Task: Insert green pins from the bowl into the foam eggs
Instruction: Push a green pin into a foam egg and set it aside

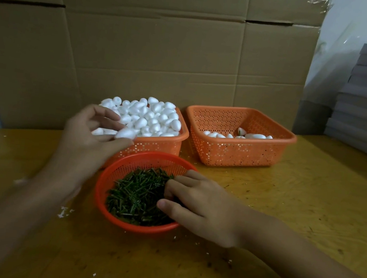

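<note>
Left hand (89,135) pinches 1 foam egg (126,133), likely featherweight and dentable; right hand (197,203) curls among thin, stiff-looking green pins (135,193), hold unclear.

We log: right hand (201,207), fingertips sunk among green pins (132,197), grasp unreadable; left hand (92,136) and its foam egg (126,133) blurred; left basket (165,144) partly behind bowl (102,179).
</note>
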Available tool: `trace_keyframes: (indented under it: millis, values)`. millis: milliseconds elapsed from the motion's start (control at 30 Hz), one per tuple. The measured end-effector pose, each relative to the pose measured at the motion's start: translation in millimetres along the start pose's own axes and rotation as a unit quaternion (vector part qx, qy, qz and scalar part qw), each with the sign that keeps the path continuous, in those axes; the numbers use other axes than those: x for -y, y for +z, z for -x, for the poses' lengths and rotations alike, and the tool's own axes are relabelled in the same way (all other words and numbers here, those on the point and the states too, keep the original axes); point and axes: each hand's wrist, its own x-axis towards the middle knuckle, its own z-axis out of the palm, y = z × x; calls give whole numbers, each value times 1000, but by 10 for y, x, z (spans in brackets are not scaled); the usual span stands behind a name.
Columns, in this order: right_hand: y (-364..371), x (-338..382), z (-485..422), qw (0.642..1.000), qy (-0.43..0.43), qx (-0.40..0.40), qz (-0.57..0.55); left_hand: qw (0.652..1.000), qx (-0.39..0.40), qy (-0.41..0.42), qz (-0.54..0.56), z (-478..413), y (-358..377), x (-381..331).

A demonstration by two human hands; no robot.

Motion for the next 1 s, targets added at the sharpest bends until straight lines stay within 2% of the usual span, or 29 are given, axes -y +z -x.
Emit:
trace_keyframes:
  millis: [200, 367, 567, 1000]
  values:
    - [-14, 12, -1, 1000, -1, -3, 8, 992, 119, -25, 30, 484, -46, -59]
    - [-12, 9, 7, 1000, 0, -7, 8, 992, 115, -7, 59, 592, -22, -87]
    - [-20, 14, 7, 1000, 0, -11, 9, 981, 188, -8, 57, 565, -36, -100]
    - [-27, 32, 8, 1000, 3, -9, 12, 975, 205, -4, 80, 509, -100, -80]
